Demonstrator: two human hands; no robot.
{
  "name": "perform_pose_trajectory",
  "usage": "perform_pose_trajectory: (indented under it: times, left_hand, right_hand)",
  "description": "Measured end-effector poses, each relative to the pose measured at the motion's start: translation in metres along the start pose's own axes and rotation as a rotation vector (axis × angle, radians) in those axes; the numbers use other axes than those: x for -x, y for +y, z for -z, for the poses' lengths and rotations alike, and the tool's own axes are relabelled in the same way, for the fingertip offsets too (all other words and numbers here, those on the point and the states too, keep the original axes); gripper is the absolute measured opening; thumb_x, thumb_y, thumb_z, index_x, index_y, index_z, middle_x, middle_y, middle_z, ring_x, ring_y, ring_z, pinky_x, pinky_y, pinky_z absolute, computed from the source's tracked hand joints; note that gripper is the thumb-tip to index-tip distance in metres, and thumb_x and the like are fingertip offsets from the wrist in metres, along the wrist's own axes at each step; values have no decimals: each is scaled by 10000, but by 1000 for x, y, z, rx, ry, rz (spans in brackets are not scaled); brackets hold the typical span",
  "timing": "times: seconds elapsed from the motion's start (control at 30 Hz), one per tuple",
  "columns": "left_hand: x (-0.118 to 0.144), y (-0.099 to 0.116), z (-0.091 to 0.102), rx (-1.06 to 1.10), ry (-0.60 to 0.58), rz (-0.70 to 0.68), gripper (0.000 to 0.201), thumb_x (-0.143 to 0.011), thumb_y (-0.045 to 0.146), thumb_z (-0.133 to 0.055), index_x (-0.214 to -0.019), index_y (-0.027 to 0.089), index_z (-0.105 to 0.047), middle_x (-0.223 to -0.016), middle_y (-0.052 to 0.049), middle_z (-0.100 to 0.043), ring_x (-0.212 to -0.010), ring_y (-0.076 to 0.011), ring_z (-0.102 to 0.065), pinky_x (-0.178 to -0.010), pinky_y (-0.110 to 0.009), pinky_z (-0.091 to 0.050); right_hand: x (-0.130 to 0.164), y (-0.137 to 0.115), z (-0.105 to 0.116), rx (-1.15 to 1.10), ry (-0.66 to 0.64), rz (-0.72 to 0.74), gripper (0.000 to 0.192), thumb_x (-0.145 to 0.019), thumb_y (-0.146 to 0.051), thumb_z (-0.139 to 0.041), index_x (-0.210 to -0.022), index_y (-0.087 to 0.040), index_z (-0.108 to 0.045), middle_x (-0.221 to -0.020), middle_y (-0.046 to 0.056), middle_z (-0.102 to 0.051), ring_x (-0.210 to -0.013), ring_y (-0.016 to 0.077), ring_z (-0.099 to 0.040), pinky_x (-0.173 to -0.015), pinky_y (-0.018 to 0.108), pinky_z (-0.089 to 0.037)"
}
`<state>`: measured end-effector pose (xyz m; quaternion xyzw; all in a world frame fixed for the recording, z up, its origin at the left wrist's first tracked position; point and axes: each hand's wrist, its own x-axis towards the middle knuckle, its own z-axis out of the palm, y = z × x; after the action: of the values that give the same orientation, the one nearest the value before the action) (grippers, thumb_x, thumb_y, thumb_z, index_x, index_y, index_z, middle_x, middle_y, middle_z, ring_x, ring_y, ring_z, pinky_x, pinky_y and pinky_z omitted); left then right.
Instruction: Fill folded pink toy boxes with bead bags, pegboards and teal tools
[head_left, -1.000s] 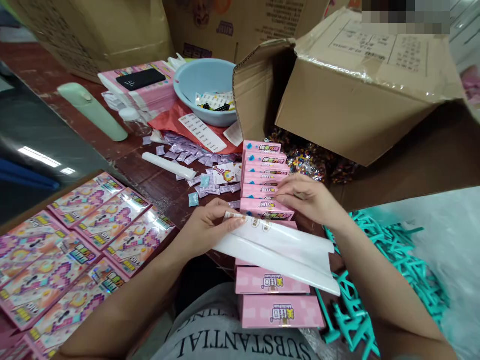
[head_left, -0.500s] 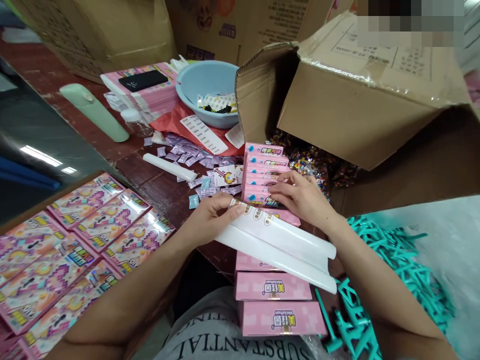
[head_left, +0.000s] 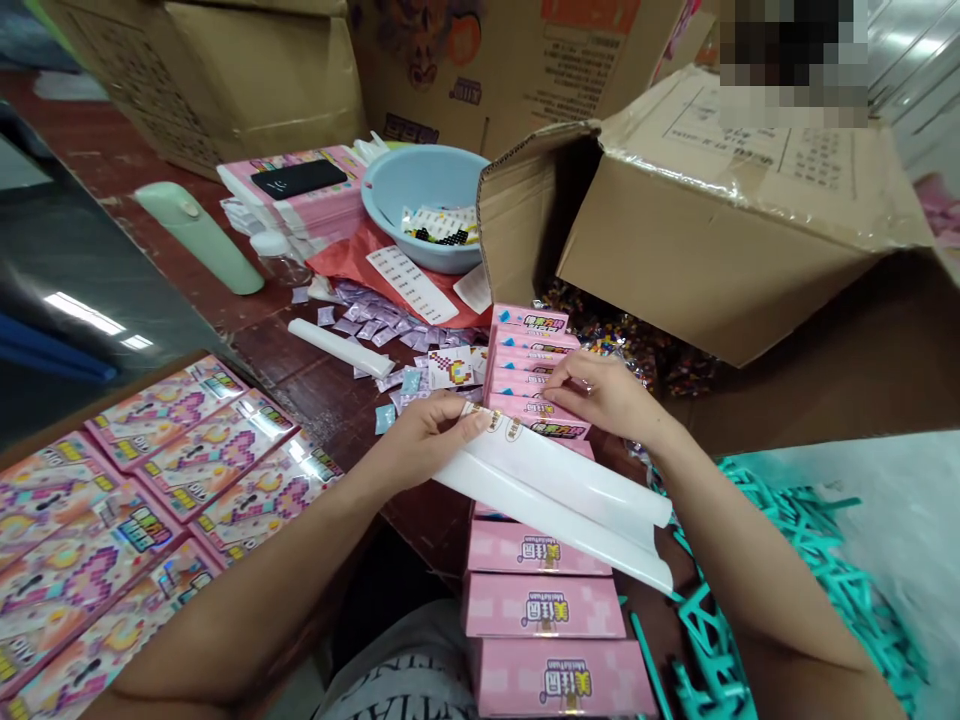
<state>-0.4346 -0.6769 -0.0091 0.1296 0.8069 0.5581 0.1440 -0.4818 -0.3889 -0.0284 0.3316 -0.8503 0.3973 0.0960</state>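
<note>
Right hand [head_left: 606, 402]: bunched more tightly over pink boxes [head_left: 510, 405] than half-second earlier; whether grip pinches anything, cannot tell. Left hand [head_left: 427, 440]: grasping label sheet [head_left: 559, 480] across row, toward near edge of table [head_left: 97, 150], presumably keeping labels [head_left: 514, 428] handy. Table: dark red; cartons [head_left: 277, 90] behind, glossy floor [head_left: 52, 245] past left edge.

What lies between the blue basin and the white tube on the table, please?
The head view shows red sheeting, a label sheet and purple packets there.
</note>
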Motion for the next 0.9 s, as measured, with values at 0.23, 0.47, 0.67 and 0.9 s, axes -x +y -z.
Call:
perform_pose_trajectory:
  times: [0.23, 0.47, 0.67, 0.9]
  left_hand:
    - [-8, 5, 7, -199, 80, -124, 491, -989, 509, -549, -617, 191, -512, -679, -3, -454, -700, -160, -466, -643, -285, -388]
    - [-26, 10, 4, -303, 51, -243, 494, -1012, 483, -524, -614, 194, -486, -651, 0, -458, -698, -164, -462, -700, -302, -388]
    - [-38, 8, 2, -227, -1, -235, 493, -998, 493, -540, -611, 191, -495, -622, 9, -457, -640, -142, -443, -614, -280, -359]
    - [-40, 5, 5, -206, 28, -211, 489, -990, 489, -529, -607, 188, -487, -640, 11, -443, -637, -131, -427, -590, -275, -323]
  right_hand:
    - [-1, 8, -14, 386, 73, -71, 112, -1031, -329, -691, -1012, -219, -694, -1073, 55, -726, -942, 209, -661, -871, 369, -363]
    - [-5, -4, 7, 78, -114, 58, 270, -1096, -433, -597, -1151, -279, -812, -1181, 74, -753, -1118, 234, -691, -936, 402, -498]
    - [-12, -23, 17, -262, -23, 66, 157, -1028, -359, -710, -944, -238, -765, -928, 29, -766, -884, 173, -701, -840, 336, -558]
    - [-23, -9, 10, -294, -125, -11, 217, -1008, -427, -729, -974, -219, -780, -991, 52, -770, -927, 182, -698, -855, 340, -562]
